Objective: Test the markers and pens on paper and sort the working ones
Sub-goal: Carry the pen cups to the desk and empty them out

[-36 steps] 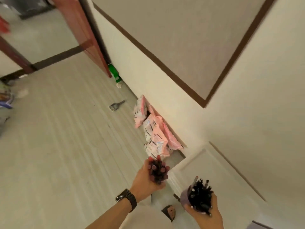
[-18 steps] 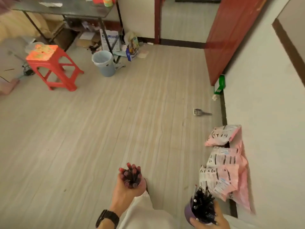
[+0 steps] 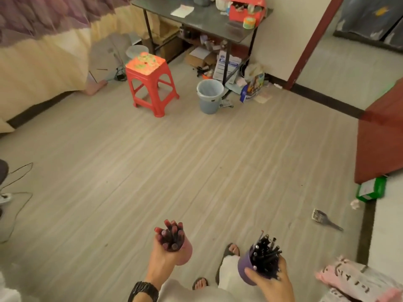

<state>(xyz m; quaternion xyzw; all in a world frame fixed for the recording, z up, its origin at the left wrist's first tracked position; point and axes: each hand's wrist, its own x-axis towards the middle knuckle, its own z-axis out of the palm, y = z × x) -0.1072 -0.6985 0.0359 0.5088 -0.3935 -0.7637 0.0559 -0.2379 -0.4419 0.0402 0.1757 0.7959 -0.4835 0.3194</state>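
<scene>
**Inspector:** Status of the left hand (image 3: 162, 259)?

**Recorder:** It is at the lower centre of the frame, with a black watch (image 3: 142, 290) on the wrist. Its fingers are wrapped round a pink plastic cup (image 3: 185, 255). The cup is packed with dark red capped markers (image 3: 171, 236) standing upright.

**Inspector:** And the right hand (image 3: 271, 284)?

**Recorder:** It is lower right of centre. Its fingers clasp a purple plastic cup (image 3: 242, 262) filled with black pens (image 3: 265, 252), some of them tilted. The two cups are apart, and both are held above the pale wood-grain floor (image 3: 152, 171).

**Inspector:** Any paper in view?

**Recorder:** A white paper sheet (image 3: 182, 10) lies on the grey metal counter (image 3: 207, 20) at the upper centre, well apart from both hands.

**Inspector:** Other items noted?

**Recorder:** A red plastic stool (image 3: 150, 83) and a grey-blue plastic bucket (image 3: 209, 97) stand on the floor in the upper middle of the frame. Pink printed packets (image 3: 349, 280) lie in the lower right corner.
</scene>
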